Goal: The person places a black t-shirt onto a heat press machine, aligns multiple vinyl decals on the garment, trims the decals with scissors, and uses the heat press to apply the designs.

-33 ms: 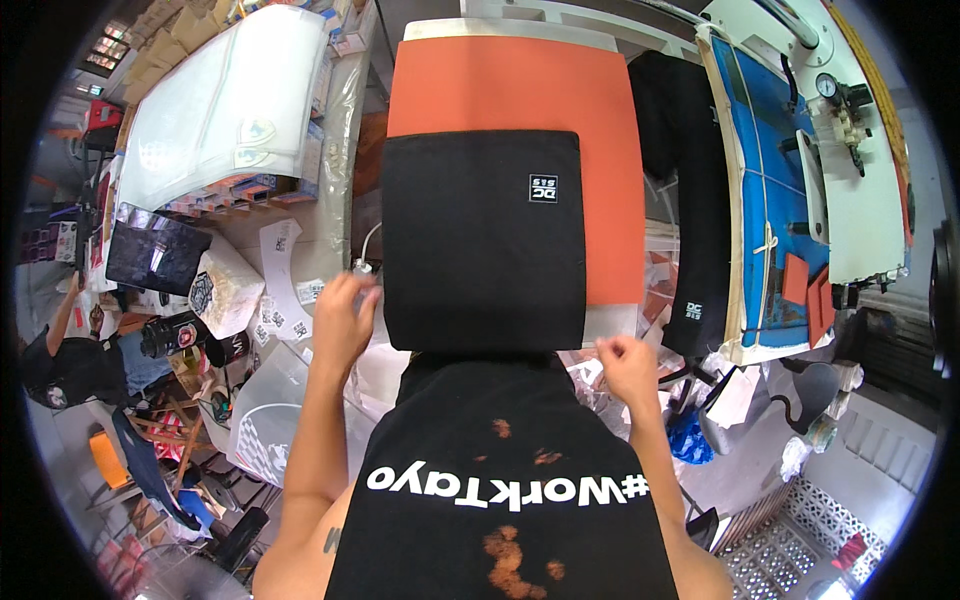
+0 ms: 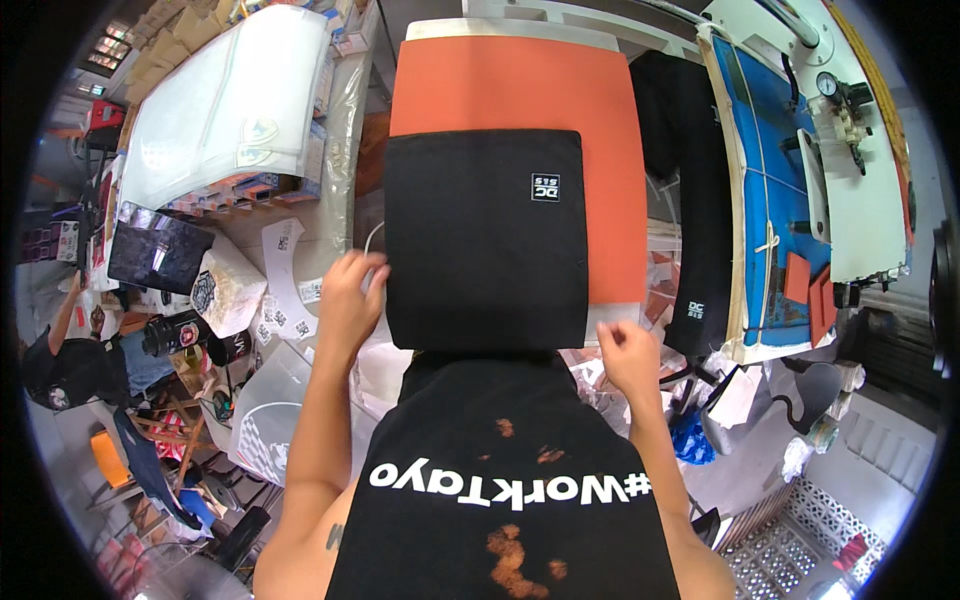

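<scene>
A black fabric piece (image 2: 480,260) with a small white square print lies flat over an orange pad (image 2: 615,180). Its near edge reaches the front of my black top. My left hand (image 2: 350,298) hovers by the cloth's left edge, fingers bent and thumb apart; whether the fingertips touch it is hard to see. Close to the near right corner of the cloth, my right hand (image 2: 630,358) is loosely curled, with nothing visible in it.
Another black cloth (image 2: 700,220) hangs right of the pad, next to a blue screen frame (image 2: 765,210) and a pressure gauge (image 2: 827,85). White sheets (image 2: 225,100) cover boxes at the far left. A person (image 2: 75,365) is at left, beyond a clear plastic bag (image 2: 270,410).
My left hand has moved slightly away from me and nearer the cloth's left edge. My right hand has shifted slightly away from me. The cloth lies as before.
</scene>
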Action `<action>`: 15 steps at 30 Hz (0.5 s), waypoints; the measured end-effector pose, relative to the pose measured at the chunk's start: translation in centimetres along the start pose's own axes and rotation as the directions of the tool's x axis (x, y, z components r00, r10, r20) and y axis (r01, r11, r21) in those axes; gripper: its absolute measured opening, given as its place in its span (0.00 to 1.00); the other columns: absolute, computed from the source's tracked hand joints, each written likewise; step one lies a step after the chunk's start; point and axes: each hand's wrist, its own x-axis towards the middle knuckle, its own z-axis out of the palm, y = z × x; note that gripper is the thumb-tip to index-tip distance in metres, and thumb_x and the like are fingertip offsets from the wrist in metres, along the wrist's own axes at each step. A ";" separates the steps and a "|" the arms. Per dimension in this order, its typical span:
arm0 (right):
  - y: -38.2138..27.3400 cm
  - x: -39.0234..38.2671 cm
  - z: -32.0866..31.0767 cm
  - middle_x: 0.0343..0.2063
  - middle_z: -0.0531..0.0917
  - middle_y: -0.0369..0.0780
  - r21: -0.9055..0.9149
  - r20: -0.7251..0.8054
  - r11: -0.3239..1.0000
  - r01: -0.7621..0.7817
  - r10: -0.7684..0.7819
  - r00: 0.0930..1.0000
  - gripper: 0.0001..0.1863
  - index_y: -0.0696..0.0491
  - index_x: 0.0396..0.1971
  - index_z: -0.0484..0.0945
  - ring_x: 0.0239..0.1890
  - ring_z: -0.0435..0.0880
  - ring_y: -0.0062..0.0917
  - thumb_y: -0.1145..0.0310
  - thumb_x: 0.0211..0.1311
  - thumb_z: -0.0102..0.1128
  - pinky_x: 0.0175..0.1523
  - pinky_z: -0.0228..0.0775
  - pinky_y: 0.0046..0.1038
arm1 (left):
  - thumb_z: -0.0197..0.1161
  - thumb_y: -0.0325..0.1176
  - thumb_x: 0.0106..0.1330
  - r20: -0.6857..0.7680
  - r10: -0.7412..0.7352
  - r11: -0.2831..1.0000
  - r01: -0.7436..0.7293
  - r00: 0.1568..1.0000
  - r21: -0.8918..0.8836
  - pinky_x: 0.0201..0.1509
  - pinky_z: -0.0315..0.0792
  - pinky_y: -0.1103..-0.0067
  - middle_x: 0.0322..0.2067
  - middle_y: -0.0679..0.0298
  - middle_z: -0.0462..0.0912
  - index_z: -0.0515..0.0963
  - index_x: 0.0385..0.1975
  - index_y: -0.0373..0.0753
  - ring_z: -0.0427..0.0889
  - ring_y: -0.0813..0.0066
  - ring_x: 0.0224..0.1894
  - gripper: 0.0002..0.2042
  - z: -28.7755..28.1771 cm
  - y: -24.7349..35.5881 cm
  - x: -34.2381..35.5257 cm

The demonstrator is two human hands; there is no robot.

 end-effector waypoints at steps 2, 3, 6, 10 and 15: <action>-5.0 2.1 1.4 0.38 0.85 0.46 -0.044 -0.320 0.897 0.440 -0.429 0.844 0.14 0.56 0.35 0.82 0.44 0.83 0.40 0.61 0.55 0.68 0.52 0.73 0.36 | 0.63 0.26 0.60 -0.144 0.210 0.972 -0.223 0.967 -0.079 0.43 0.72 0.66 0.32 0.59 0.81 0.79 0.32 0.36 0.79 0.56 0.37 0.03 2.8 1.0 5.6; -7.3 2.9 2.2 0.42 0.83 0.46 -0.108 -0.327 0.752 0.650 -0.644 0.692 0.15 0.56 0.37 0.82 0.48 0.80 0.41 0.62 0.54 0.68 0.55 0.70 0.38 | 0.62 0.26 0.60 -0.152 0.314 0.945 -0.324 0.937 -0.050 0.42 0.71 0.66 0.33 0.60 0.81 0.79 0.31 0.37 0.78 0.57 0.38 0.02 4.4 1.2 8.5; -12.6 4.3 5.9 0.58 0.75 0.45 -0.180 -0.071 0.405 0.896 -0.914 0.399 0.24 0.52 0.48 0.79 0.64 0.68 0.45 0.56 0.52 0.68 0.69 0.56 0.49 | 0.61 0.28 0.62 -0.107 0.375 0.921 -0.357 0.921 0.155 0.47 0.69 0.64 0.37 0.62 0.78 0.78 0.36 0.41 0.77 0.59 0.43 0.04 8.6 1.2 16.1; -14.6 5.1 10.9 0.70 0.60 0.42 -0.271 0.261 0.289 0.918 -0.896 0.359 0.36 0.39 0.65 0.69 0.74 0.49 0.45 0.38 0.59 0.55 0.74 0.34 0.57 | 0.64 0.32 0.61 -0.028 0.405 0.891 -0.388 0.914 0.235 0.48 0.68 0.64 0.36 0.63 0.79 0.78 0.34 0.41 0.78 0.60 0.43 0.05 9.2 -0.2 19.8; -13.0 5.9 12.9 0.72 0.58 0.41 -0.236 0.170 0.270 0.934 -0.935 0.313 0.37 0.38 0.66 0.67 0.75 0.46 0.45 0.35 0.60 0.50 0.75 0.29 0.56 | 0.66 0.35 0.60 -0.085 0.366 0.930 -0.361 0.927 0.069 0.46 0.66 0.64 0.28 0.64 0.83 0.79 0.24 0.41 0.81 0.61 0.38 0.07 9.3 -1.0 21.1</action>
